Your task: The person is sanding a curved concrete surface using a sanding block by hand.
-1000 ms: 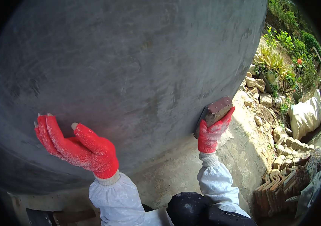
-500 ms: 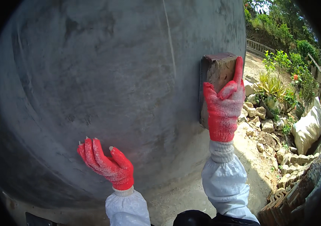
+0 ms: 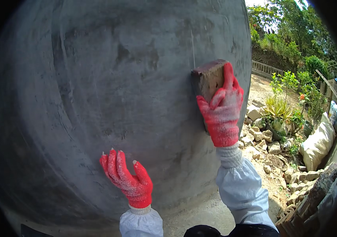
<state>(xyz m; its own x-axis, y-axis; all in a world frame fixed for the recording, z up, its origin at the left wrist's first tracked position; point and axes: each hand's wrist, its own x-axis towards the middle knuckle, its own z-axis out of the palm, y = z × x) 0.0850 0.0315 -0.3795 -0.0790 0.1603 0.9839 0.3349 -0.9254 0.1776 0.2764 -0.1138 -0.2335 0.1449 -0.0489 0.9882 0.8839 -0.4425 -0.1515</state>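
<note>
A large, rounded grey cement wall fills most of the head view, smeared with pale streaks and darker patches. My right hand, in a dusty red glove, grips a thick brown rectangular block by its near side. The block's dark face is against the wall near the right edge; the thumb and some fingers wrap round it, one finger lying along its side. Lower left, my left hand wears a matching glove with bare fingertips. Its fingers are spread and hold nothing; whether they touch the wall I cannot tell.
Right of the wall lie rubble stones and potted plants. A stuffed white sack leans farther right, above stacked roof tiles. Behind stands a low balustrade before trees.
My right hand and the block have shifted left across the wall, and the block tilts more. The view has turned slightly right; my left hand appears a little farther right and lower, still spread.
</note>
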